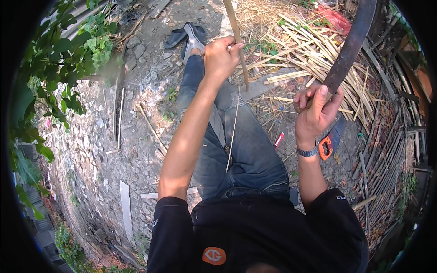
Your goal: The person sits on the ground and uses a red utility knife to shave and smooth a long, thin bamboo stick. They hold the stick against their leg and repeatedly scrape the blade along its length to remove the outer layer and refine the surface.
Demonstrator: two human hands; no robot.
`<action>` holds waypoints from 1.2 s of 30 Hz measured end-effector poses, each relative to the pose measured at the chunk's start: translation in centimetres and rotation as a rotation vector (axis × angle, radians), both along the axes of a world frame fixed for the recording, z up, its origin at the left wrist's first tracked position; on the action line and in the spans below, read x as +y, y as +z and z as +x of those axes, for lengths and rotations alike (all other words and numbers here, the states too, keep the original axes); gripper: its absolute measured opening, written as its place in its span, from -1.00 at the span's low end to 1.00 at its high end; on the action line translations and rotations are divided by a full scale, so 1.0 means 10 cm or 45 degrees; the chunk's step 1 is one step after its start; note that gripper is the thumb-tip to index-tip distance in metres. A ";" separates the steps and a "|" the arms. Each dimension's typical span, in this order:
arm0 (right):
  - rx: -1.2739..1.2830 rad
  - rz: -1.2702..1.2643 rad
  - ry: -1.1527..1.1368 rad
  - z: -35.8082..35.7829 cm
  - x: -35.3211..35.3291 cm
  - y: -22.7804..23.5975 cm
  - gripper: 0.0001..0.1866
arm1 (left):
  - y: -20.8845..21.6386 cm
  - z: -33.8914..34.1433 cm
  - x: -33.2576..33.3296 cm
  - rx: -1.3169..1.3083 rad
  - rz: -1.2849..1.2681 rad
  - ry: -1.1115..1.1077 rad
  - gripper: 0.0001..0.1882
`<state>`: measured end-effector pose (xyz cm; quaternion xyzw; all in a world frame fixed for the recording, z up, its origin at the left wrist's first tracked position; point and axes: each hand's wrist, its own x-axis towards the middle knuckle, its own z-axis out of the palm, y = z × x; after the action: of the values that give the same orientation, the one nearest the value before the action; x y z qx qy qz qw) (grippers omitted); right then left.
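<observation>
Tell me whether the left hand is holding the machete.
No, the right hand grips the machete, while the left hand holds a bamboo strip.

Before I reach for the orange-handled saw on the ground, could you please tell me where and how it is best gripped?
Probably by its orange handle, coming from the picture's lower left: that looped end lies nearest there, while the blade runs away toward the upper right.

Patchy sunlight falls across rough, stony ground (86, 177), with green foliage (52, 75) along the left side.
</observation>
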<state>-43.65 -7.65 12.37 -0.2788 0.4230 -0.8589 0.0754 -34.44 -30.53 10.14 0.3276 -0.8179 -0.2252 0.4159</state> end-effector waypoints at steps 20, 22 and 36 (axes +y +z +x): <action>0.117 0.160 0.125 0.36 -0.29 -0.39 -0.68 | 0.06 -0.05 0.05 0.089 0.035 0.075 -0.75; 0.682 1.012 0.148 0.26 -0.16 -1.10 -0.67 | -0.03 -0.12 0.04 0.133 0.016 0.095 -0.77; 0.083 0.315 0.381 0.30 -0.35 -0.21 -0.63 | -0.05 -0.08 -0.02 0.093 -0.097 0.256 -0.79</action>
<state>-40.62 -11.17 10.30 -0.3547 0.4814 -0.7701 0.2223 -35.24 -30.69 9.67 0.3837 -0.7731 -0.1629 0.4780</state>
